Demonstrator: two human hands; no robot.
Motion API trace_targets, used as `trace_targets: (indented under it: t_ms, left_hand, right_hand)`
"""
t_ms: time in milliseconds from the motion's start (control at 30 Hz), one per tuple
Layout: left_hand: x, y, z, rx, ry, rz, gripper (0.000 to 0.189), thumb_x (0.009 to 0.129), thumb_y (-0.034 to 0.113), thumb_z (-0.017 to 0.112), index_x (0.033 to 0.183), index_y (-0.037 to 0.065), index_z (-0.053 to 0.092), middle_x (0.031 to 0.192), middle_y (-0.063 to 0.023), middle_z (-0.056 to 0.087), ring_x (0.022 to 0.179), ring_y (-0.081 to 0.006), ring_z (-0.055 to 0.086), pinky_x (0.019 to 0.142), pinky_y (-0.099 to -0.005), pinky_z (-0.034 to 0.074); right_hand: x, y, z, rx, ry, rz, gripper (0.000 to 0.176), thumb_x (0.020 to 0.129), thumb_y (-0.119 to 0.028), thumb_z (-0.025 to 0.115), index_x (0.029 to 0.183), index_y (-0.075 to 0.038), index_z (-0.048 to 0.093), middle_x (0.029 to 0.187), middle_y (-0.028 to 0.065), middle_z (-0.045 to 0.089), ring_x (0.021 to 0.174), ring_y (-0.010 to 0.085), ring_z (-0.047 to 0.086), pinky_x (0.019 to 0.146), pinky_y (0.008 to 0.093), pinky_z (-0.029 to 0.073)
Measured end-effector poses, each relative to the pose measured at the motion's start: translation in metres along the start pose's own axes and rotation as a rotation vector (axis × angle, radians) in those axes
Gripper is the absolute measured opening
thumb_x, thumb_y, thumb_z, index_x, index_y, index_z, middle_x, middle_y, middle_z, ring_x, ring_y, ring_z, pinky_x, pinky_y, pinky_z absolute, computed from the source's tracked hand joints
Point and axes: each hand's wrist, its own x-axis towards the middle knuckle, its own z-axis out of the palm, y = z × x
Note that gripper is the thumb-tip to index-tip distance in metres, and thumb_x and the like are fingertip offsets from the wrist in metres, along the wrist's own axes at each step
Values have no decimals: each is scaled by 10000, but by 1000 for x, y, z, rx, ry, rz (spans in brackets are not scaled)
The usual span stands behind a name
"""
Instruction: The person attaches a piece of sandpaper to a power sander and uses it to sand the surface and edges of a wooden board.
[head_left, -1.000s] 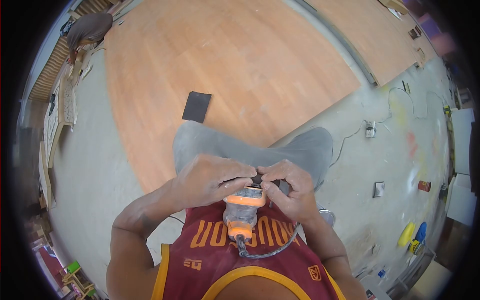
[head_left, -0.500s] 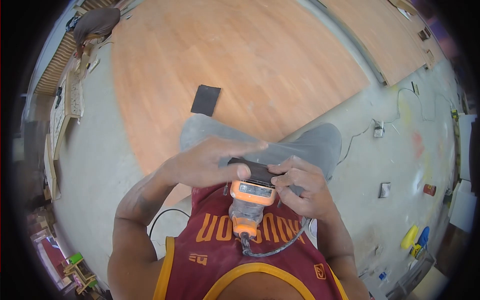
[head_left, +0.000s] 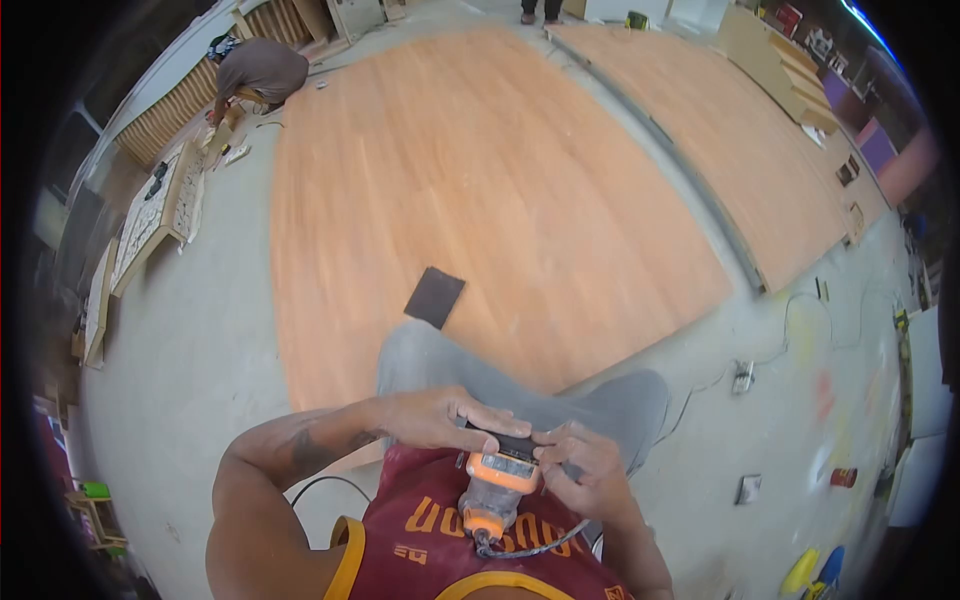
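Note:
An orange and grey power sander [head_left: 503,472] rests upside down against my chest, its cord curving off to the right. Dark sandpaper [head_left: 515,445] covers its pad. My left hand [head_left: 440,418] lies over the left part of this sheet, thumb and fingers pressing its edges. My right hand [head_left: 585,462] pinches the sheet's right end, fingers bent. A second dark sandpaper sheet [head_left: 435,297] lies flat on the large wooden panel [head_left: 480,180], just beyond my knee.
A co-worker [head_left: 262,72] crouches at the upper left. Another wooden panel [head_left: 740,150] lies at the right. A cord with a small box [head_left: 743,377], a red can [head_left: 844,478] and yellow and blue shoes [head_left: 801,571] are on the right floor.
The view has tilted up, so the panels and hands sit lower in it. My left hand has come down from a raised, spread pose onto the sandpaper on the sander.

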Motion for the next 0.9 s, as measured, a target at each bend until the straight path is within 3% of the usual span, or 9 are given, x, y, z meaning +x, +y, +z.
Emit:
trace_targets:
  t_ms: [267,400,467,567,600,667,700,833,900]
  left_hand:
    - [1,-2,11,144,-2,-8,558,1110,413,456,1516,35,517,1480,-179,601,1342,-314,588,1125,-381,445]
    - [-4,0,15,160,62,25,545,1107,399,476,1501,28,533,1426,-176,644,1249,-302,646,1076,-391,479]
    - [-5,-10,17,325,147,275,404,1107,274,486,1378,16,637,1033,-152,731,830,-240,697,746,-359,572]
    - [-13,-3,15,217,104,76,382,1091,278,530,1284,-15,679,1013,-157,729,849,-225,700,739,-351,574]
    - [-7,-27,2,210,-31,15,413,1068,302,576,1314,-21,650,1163,-179,716,1044,-257,692,901,-392,557]
    - [-1,-24,-7,274,-30,177,473,1062,319,586,1400,-13,585,1395,-180,622,1298,-276,582,1090,-411,460]
    - [8,-24,0,201,-68,192,473,1062,319,586,1400,-13,585,1395,-180,622,1298,-276,582,1090,-411,460]
    - [23,-5,-19,173,-241,-44,817,1074,679,281,1567,49,444,1579,-210,483,1430,-337,492,1186,-394,369]
    - [23,-13,-13,272,-247,-49,864,1059,708,206,1591,54,396,1607,-220,434,1482,-351,412,1222,-407,313]
  right_hand:
    - [4,3,7,32,4,-31,129,805,28,717,925,-7,686,988,204,743,870,321,724,757,394,571]
    - [1,8,9,17,4,-42,125,816,27,722,932,-9,694,970,185,747,867,323,731,762,392,572]
    - [4,7,9,8,23,-62,113,823,21,727,925,-18,700,966,184,748,860,323,733,760,387,575]
    - [12,-1,10,-87,2,-70,114,825,15,729,926,-30,703,964,167,751,873,319,734,780,380,573]
    - [19,-8,8,-64,-36,-51,145,807,14,735,939,-44,722,961,140,753,855,317,735,778,388,576]
    - [22,-9,6,-278,-114,-147,181,792,10,736,964,-43,739,935,114,745,794,310,724,715,387,579]
    - [15,-10,6,-176,-121,-90,161,801,36,719,953,-16,724,967,156,748,830,314,727,736,389,574]
    - [26,-11,9,-102,-168,-49,136,814,55,707,945,17,705,1010,206,745,918,321,734,784,402,571]
    - [21,-5,5,-96,-175,-2,128,816,54,707,938,16,704,1010,203,746,939,323,739,815,404,577]
